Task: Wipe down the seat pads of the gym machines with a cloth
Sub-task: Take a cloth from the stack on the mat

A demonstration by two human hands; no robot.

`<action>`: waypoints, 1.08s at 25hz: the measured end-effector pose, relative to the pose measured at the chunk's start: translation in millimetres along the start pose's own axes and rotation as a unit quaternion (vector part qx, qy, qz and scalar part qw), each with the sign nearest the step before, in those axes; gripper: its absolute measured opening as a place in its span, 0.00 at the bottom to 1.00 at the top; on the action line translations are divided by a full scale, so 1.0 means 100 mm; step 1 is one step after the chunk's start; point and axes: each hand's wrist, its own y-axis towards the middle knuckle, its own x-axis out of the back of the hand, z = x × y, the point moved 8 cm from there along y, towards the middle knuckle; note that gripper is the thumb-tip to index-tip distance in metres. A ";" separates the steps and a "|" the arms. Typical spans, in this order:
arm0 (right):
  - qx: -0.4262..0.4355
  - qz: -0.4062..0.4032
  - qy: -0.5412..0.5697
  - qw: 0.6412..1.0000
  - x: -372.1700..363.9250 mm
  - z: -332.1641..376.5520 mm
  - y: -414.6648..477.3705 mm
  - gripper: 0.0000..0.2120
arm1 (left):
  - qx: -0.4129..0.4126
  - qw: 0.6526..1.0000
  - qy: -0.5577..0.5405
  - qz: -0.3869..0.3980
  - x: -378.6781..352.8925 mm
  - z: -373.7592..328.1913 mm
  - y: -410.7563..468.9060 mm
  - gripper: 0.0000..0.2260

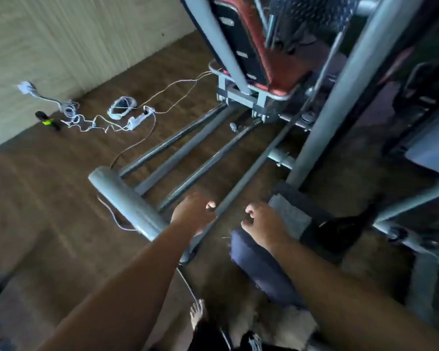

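Both bare forearms reach forward. Grey machine frame [200,171] spreads across the floor. Dark blue seat pad [261,264] lies beneath the right hand [264,221], fingers loosely curled, empty. Left hand [194,215] grips a frame bar.

Both bare arms reach forward over gym machine frame. Left hand [195,214] beside a thin grey bar [241,188], fingers curled. Right hand [262,221] rests on dark blue seat pad [259,264]. Grey cloth [289,214] just beyond it. Image blurred.
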 end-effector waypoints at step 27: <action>-0.113 0.033 -0.097 0.988 -0.25 -1.62 0.00 0.10 | -0.385 0.909 0.099 0.124 -1.81 -1.35 0.91 0.10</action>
